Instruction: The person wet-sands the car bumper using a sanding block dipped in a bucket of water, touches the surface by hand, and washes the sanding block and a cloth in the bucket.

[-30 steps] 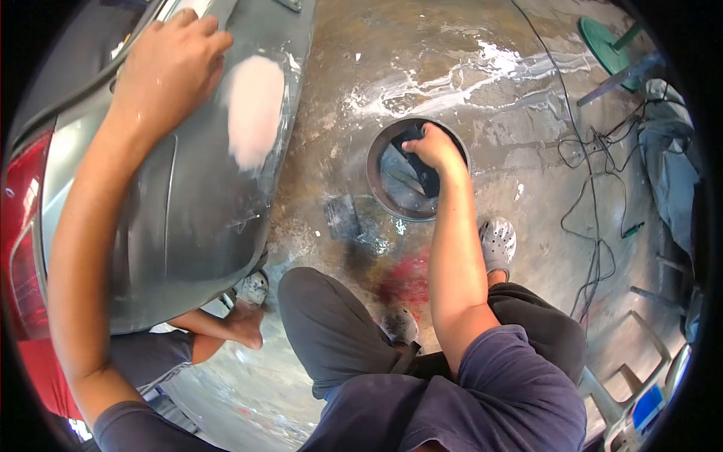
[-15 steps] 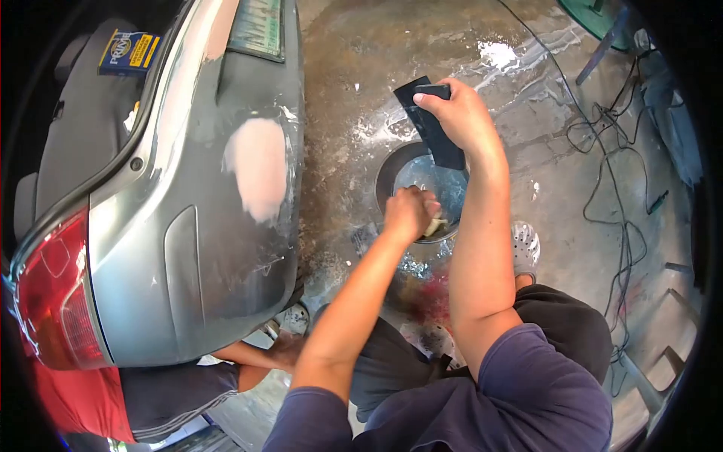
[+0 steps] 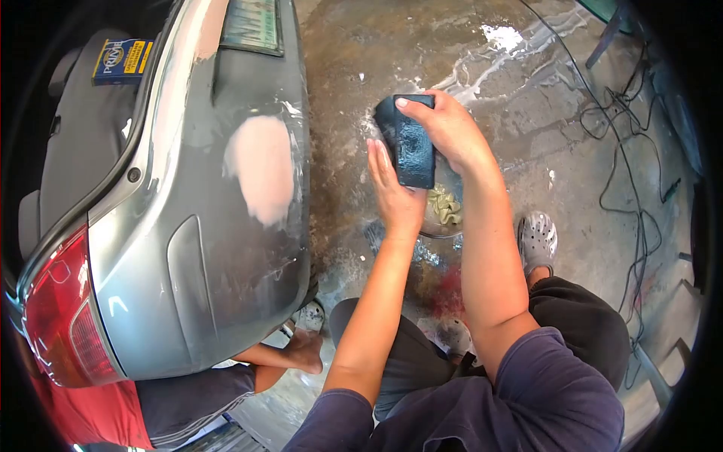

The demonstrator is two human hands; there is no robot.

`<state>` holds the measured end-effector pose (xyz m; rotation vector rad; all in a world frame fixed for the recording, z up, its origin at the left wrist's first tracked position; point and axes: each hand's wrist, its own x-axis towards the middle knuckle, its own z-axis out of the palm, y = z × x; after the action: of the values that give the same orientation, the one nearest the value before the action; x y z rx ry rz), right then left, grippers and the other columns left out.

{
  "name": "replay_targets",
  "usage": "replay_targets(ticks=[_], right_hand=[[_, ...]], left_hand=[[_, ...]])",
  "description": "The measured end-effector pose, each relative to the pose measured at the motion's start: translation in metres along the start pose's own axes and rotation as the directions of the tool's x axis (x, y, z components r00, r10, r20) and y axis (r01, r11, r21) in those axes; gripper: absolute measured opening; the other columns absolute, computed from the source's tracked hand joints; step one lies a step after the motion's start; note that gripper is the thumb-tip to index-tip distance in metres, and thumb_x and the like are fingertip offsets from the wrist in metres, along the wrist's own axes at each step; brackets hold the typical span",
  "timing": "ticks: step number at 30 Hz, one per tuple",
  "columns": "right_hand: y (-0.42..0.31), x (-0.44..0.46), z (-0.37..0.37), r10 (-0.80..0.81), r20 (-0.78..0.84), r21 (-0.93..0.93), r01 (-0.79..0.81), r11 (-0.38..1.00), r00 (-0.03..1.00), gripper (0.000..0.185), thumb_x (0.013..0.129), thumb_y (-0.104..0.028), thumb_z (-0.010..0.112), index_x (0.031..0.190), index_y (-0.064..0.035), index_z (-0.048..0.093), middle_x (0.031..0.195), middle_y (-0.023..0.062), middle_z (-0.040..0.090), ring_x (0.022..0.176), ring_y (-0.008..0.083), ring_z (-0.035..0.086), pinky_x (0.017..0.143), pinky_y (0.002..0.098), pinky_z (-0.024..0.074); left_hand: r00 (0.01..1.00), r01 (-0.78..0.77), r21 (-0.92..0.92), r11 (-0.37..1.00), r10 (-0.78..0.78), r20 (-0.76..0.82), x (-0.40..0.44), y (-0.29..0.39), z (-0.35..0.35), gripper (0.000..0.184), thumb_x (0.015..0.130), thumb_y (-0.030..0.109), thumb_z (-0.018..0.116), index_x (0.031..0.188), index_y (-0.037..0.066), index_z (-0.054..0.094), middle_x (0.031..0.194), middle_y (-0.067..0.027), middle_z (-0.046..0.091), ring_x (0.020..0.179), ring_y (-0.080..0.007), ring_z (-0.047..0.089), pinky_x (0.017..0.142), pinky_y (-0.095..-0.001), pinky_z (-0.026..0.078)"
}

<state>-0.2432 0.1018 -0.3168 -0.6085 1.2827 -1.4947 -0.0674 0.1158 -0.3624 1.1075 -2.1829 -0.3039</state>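
Note:
My right hand [image 3: 456,132] grips a dark wet block [image 3: 415,154], thumb on its upper end. A dark sheet [image 3: 385,120] shows along the block's left side. My left hand [image 3: 395,192] is at the block's lower left, fingers stretched out and touching the sheet or block. Below them, a round basin [image 3: 440,235] is mostly hidden by my hands and forearms. A crumpled pale yellow cloth [image 3: 444,206] lies in it. To the left is the silver car's rear corner [image 3: 151,264], with a pink patch [image 3: 263,169] on a dull grey area.
A red tail light [image 3: 71,309] is at the left. Inside the car lies a blue and yellow box [image 3: 124,60]. Another person's bare foot [image 3: 305,350] shows below the bumper. Black cables [image 3: 629,173] run over the floor at right, beyond my grey clog [image 3: 538,237].
My left hand has come up out of the basin, leaving the cloth there, and moved to the block. My right hand has turned the block, which now stands nearly upright in view.

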Motion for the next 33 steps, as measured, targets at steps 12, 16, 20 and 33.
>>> replay_targets(ticks=[12, 16, 20, 33], right_hand=[[-0.006, -0.009, -0.012, 0.154, -0.101, 0.305, -0.116, 0.945, 0.983, 0.048, 0.093, -0.025, 0.07, 0.133, -0.0001, 0.057, 0.117, 0.0126, 0.066, 0.096, 0.021, 0.069, 0.08, 0.0401, 0.0574], [-0.002, -0.014, 0.011, -0.082, -0.069, 0.275, 0.098, 0.956, 0.994, 0.063, 0.096, -0.02, 0.074, 0.151, -0.0021, 0.05, 0.122, 0.0138, 0.068, 0.106, 0.0196, 0.067, 0.089, 0.0318, 0.0543], [-0.01, -0.021, 0.013, -0.111, -0.058, 0.352, 0.124, 0.928, 0.992, 0.044, 0.102, -0.022, 0.069, 0.144, -0.0121, 0.062, 0.121, 0.0119, 0.069, 0.106, 0.0169, 0.065, 0.092, 0.0318, 0.0537], [0.039, -0.021, 0.055, -0.383, 0.09, -0.269, 0.392, 0.88, 0.92, 0.076, 0.082, -0.036, 0.085, 0.146, -0.0035, 0.058, 0.14, 0.0209, 0.055, 0.134, 0.0377, 0.052, 0.115, 0.0434, 0.0434]], left_hand=[[0.801, 0.591, -0.63, 0.504, -0.464, 0.38, 0.012, -0.014, -0.036, 0.057, 0.099, -0.008, 0.051, 0.156, -0.001, 0.049, 0.155, -0.0166, 0.055, 0.134, -0.0217, 0.06, 0.114, -0.0328, 0.046], [0.506, 0.797, -0.594, 0.111, -0.659, 0.556, 0.027, 0.004, -0.063, 0.043, 0.107, 0.017, 0.062, 0.146, -0.003, 0.057, 0.153, -0.0174, 0.056, 0.134, -0.022, 0.06, 0.114, -0.038, 0.047], [0.481, 0.785, -0.614, 0.08, -0.702, 0.525, 0.017, -0.034, -0.059, 0.049, 0.107, 0.025, 0.067, 0.144, -0.004, 0.051, 0.144, -0.0155, 0.061, 0.13, -0.0237, 0.062, 0.112, -0.0456, 0.048], [0.753, 0.581, -0.804, 0.13, -0.461, 0.47, 0.049, -0.003, -0.083, 0.061, 0.115, 0.048, 0.041, 0.152, 0.0, 0.048, 0.149, -0.0156, 0.058, 0.135, -0.0274, 0.058, 0.116, -0.045, 0.046]])
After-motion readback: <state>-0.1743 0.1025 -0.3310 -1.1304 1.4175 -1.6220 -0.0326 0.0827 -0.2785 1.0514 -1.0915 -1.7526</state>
